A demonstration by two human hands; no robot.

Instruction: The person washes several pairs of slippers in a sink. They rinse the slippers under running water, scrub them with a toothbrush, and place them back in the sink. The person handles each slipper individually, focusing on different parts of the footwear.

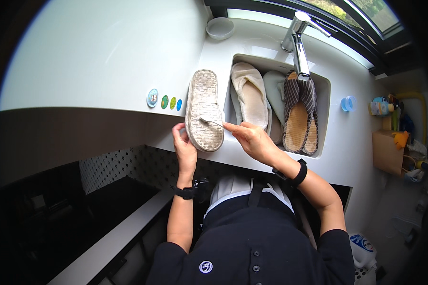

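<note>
A pale slipper [204, 96] lies sole up on the sink counter's left part, with dirt in the grooves of its textured sole. My left hand [184, 148] grips its near left edge, the fingers partly hidden behind it. In my right hand [251, 139] is a thin-handled brush [211, 122], much like a toothbrush, its head resting on the lower half of the sole. Beside that hand, the sink [325, 107] holds several slippers: a cream one [248, 94], a pale greenish one [274, 85] and dark striped ones [299, 107] with tan insoles.
A chrome faucet [299, 46] reaches over the sink. On the counter are a white bowl [220, 28] and a small blue cup [348, 103]. A white wall panel [110, 53] bounds the left side. Bottles [381, 108] and a paper bag [388, 151] stand far right.
</note>
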